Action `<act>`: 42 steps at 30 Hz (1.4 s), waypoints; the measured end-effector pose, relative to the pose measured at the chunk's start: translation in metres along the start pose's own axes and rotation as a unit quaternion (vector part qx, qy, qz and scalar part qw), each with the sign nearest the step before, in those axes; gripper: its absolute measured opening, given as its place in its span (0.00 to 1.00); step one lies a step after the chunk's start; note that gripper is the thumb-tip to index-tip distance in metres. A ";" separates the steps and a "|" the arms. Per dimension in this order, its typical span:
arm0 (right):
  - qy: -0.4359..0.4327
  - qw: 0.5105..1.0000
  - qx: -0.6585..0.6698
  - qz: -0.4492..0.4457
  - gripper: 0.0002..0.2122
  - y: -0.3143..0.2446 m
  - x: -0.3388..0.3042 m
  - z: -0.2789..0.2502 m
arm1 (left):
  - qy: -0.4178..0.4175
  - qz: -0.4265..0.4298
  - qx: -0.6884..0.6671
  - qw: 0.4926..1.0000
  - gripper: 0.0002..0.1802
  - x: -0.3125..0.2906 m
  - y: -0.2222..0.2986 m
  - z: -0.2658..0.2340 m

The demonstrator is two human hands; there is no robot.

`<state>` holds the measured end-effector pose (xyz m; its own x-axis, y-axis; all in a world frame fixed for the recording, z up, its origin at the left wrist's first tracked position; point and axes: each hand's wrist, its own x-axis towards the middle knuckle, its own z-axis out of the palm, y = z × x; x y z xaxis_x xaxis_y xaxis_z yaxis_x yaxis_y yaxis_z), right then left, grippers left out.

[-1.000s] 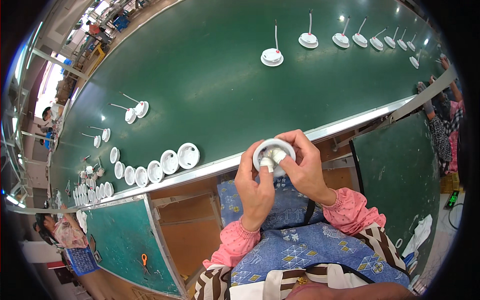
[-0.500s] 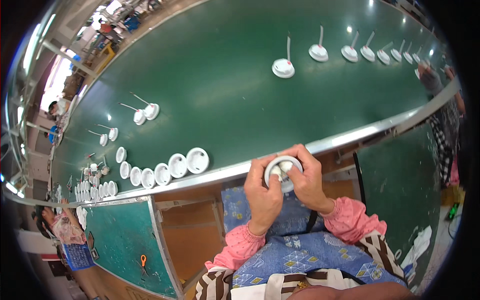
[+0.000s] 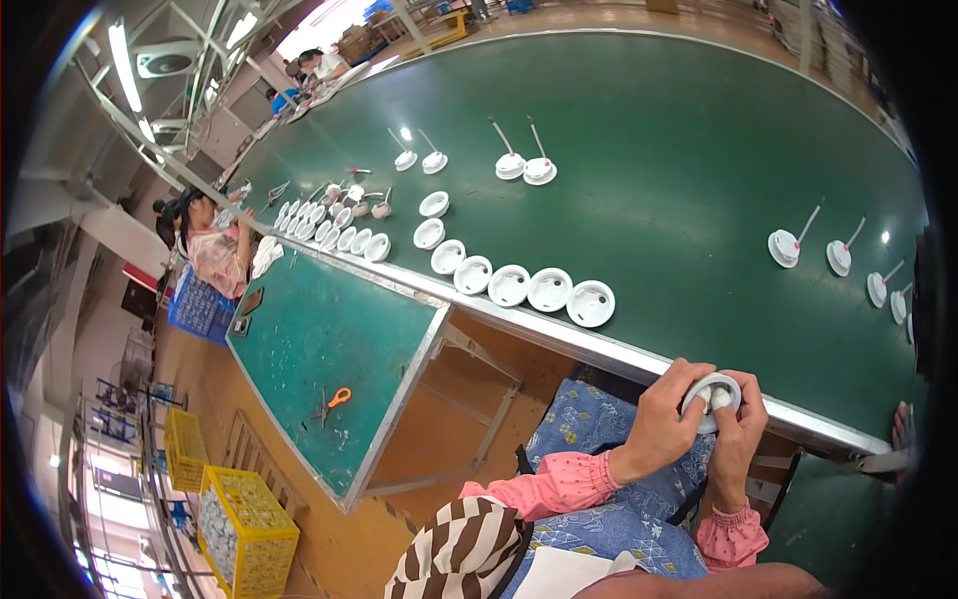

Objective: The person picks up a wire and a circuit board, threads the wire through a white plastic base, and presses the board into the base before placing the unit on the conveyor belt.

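Observation:
Just off the near table edge, a white round plastic cap (image 3: 734, 385) is held hollow side up between both hands. My left hand (image 3: 659, 419) is closed round its left side, and my right hand (image 3: 736, 436) grips the right side. Both thumbs, with white coverings on their tips, press down inside the cap; what lies under them is hidden. Left of my hands, along the table edge, several similar white caps (image 3: 591, 303) lie in a curved row, hollow side up with dark holes inside.
White caps with upright stems (image 3: 540, 172) stand across the green table (image 3: 639, 230). On a lower green side table (image 3: 329, 339) lie orange-handled scissors (image 3: 340, 396). A co-worker (image 3: 218, 245) sits at far left beside more caps. Yellow crates (image 3: 249, 529) stand on the floor.
The view has swung left, so my hands and the cap now appear farther right and lower. Both hands keep hold of the cap, thumbs still inside it.

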<state>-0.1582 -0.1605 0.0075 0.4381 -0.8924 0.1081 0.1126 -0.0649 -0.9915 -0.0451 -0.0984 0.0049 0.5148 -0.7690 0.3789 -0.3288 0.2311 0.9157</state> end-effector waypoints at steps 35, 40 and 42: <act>0.180 0.965 -0.005 0.191 0.16 0.015 0.160 0.002 | 0.182 -0.350 0.615 0.683 0.48 0.351 -0.275 -0.639; 0.132 0.971 0.014 0.198 0.16 0.035 0.176 -0.003 | 0.133 -0.341 0.651 0.665 0.30 0.339 -0.276 -0.685; 0.139 0.970 0.016 0.200 0.16 0.038 0.177 0.000 | 0.151 -0.252 0.740 0.606 0.25 0.336 -0.282 -0.672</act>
<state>-0.0763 -0.3210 -0.0115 0.1965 -0.9295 -0.3120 0.0135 0.3208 -0.9471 0.7523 -0.0213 -0.0358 0.8926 -0.3241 0.3133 -0.3043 -0.9460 -0.1118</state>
